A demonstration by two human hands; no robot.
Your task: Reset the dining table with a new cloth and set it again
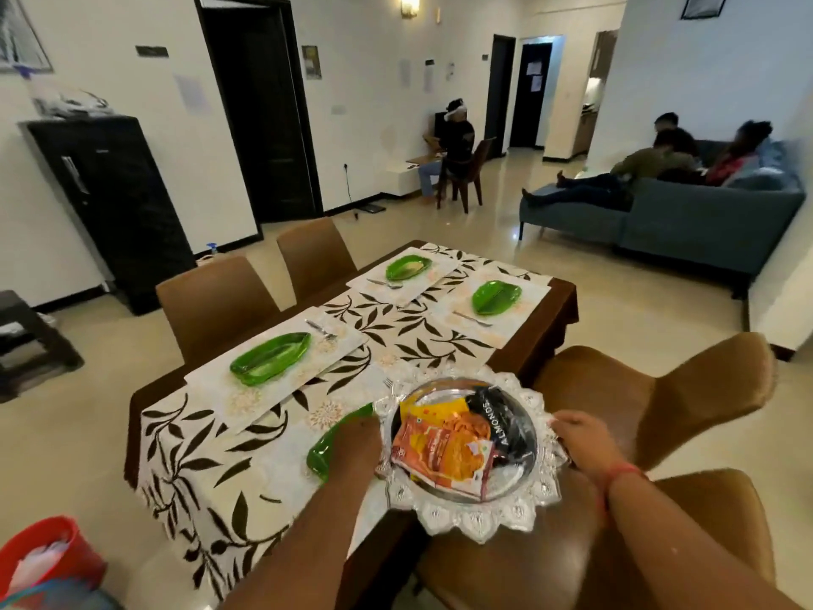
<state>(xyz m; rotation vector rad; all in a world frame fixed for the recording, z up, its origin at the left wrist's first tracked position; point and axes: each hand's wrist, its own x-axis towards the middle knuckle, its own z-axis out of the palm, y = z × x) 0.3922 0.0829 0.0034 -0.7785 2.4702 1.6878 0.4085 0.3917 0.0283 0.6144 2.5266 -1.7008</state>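
Both my hands grip silver tray: left [358, 442] and right [580, 438] fingers curled on rim [466, 521]; snack packets [444, 451] inside, above cloth [211, 455].

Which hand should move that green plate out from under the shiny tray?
Probably the left hand. It grips the silver tray right where the near green plate pokes out, on that side. The right hand holds the far rim, beside the chair, so it would have to cross over the snack packets.

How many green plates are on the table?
4. One green plate sits near left, one far left, one far right, and one lies nearest, partly hidden under the left hand and silver tray.
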